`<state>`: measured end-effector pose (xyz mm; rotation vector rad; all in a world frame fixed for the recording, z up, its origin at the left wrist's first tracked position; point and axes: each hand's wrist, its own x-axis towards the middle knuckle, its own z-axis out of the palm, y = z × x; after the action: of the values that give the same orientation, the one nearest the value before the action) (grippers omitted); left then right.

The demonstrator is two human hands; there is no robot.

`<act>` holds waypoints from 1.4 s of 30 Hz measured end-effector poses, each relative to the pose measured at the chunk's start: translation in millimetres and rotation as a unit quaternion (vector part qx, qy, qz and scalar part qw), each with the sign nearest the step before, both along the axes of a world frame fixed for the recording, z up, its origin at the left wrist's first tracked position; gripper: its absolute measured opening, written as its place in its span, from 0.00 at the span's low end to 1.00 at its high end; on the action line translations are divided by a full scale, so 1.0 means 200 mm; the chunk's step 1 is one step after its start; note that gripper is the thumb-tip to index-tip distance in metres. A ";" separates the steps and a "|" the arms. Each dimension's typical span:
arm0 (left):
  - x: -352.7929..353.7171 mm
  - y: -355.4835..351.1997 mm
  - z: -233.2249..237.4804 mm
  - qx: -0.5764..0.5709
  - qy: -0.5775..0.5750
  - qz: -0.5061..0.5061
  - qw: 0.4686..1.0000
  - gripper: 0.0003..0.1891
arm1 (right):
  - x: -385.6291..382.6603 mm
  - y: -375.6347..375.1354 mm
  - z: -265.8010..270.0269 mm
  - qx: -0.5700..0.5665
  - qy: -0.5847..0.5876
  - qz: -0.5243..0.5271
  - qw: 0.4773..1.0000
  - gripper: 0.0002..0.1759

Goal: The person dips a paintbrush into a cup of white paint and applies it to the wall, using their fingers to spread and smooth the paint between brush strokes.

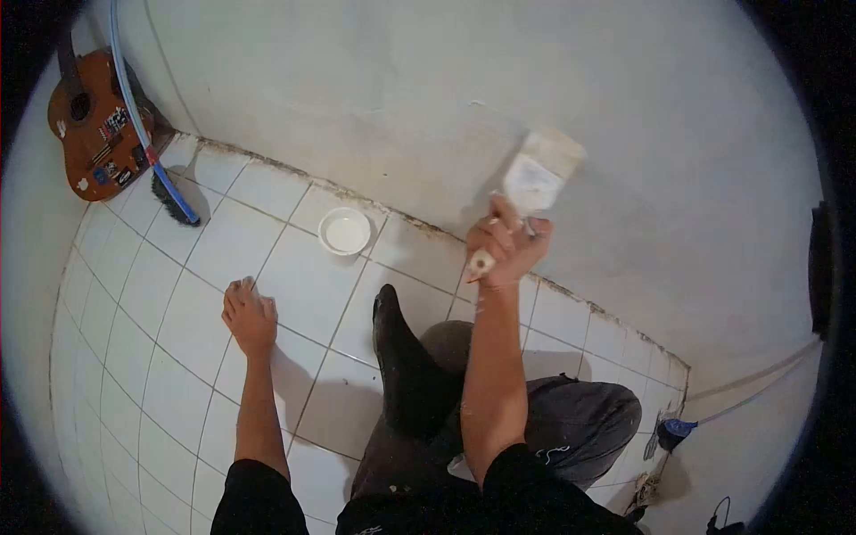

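Note:
My right hand (510,245) is closed around the handle of a wide paintbrush (535,183). White paint covers the brush's lower section, and its pale bristles (562,152) are at the wall (401,80); contact is hard to make out. The handle's end pokes out below my fingers, which carry white smears. My left hand (250,318) holds nothing, its fingers loosely bent and a little apart over the white floor tiles (214,241). Between my hands, close to the wall, a small white bowl (344,231) with white contents stands on the tiles.
A guitar (98,134) with stickers leans in the far left corner, beside a blue-handled brush or broom (176,192). At right, another blue-headed broom (675,434) rests by the wall. My black-socked foot (401,366) and bent legs occupy the floor in front of me.

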<state>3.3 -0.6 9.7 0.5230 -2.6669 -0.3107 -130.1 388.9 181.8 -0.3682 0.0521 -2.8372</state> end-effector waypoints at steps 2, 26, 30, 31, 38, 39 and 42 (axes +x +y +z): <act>0.00 0.00 0.01 0.006 -0.008 0.000 1.000 0.27 | 0.02 0.08 0.07 -0.069 0.085 0.002 0.994 0.16; -0.01 -0.02 -0.04 -0.022 -0.008 -0.008 1.000 0.28 | 0.09 0.23 0.03 0.052 0.126 -0.110 0.984 0.33; -0.01 -0.02 -0.03 -0.020 -0.020 -0.007 1.000 0.28 | 0.06 0.23 0.04 0.042 0.188 -0.061 0.979 0.34; 0.00 -0.02 -0.04 -0.022 -0.025 -0.003 0.999 0.28 | 0.06 0.22 0.05 0.038 0.195 -0.059 0.978 0.33; 0.00 -0.01 -0.02 -0.019 -0.016 -0.014 1.000 0.27 | 0.08 0.21 0.06 0.070 0.173 -0.079 0.979 0.32; 0.01 -0.02 -0.03 -0.018 -0.019 -0.006 1.000 0.27 | 0.08 0.19 0.09 0.069 0.172 -0.071 0.980 0.32; -0.01 -0.02 -0.04 -0.024 -0.017 -0.003 1.000 0.28 | 0.08 0.10 0.20 0.366 0.060 -0.270 0.888 0.18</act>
<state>1.8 -3.7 2.3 0.5112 -2.7016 -0.2413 -113.3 408.7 221.3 -0.3877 1.4016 -2.9999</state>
